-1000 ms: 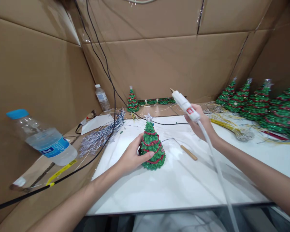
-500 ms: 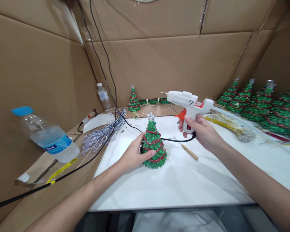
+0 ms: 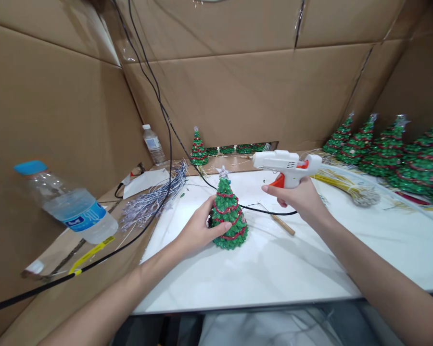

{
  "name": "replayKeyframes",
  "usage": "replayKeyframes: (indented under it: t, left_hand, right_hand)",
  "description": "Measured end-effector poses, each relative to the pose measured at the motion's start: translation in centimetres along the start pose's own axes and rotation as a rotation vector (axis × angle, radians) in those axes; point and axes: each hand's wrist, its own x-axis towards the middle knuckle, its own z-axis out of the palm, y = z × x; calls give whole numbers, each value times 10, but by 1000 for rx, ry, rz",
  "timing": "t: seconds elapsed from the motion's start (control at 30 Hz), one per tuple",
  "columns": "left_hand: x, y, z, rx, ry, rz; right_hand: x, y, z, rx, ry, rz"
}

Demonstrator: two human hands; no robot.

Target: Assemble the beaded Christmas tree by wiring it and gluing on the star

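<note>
A small green tree [image 3: 231, 218] with red garlands and a pale star on top stands upright on the white work surface [image 3: 252, 278]. My left hand [image 3: 202, 226] is wrapped round its left side, thumb across the front. To the right, my right hand [image 3: 301, 197] grips the handle of a white glue gun [image 3: 283, 162] with an orange trigger. The gun is held above the surface, its nozzle pointing left, behind and to the right of the tree's star. A wooden-handled tool [image 3: 283, 225] lies between the tree and my right hand.
Several finished trees [image 3: 389, 144] stand at the right beside yellow wires [image 3: 342, 187]. One tree [image 3: 198, 148] is at the back. Left are silvery wires [image 3: 159, 194], a large bottle [image 3: 79, 211] and a smaller bottle [image 3: 154, 145]. Black cables [image 3: 171, 144] hang across the left.
The glue gun has come down slightly and its nozzle is more level. My right hand has shifted its hold, with the thumb now near the trigger. My left hand stays on the tree.
</note>
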Motion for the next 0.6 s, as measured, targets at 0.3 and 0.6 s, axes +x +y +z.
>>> replayKeyframes:
  t: [0.3, 0.6]
  left_hand:
    - [0, -3, -1, 31, -2, -16]
    - [-1, -2, -1, 37, 1, -18]
  right_hand:
    - [-7, -10, -1, -82, 10, -20]
    - [-12, -9, -1, -103, 36, -65]
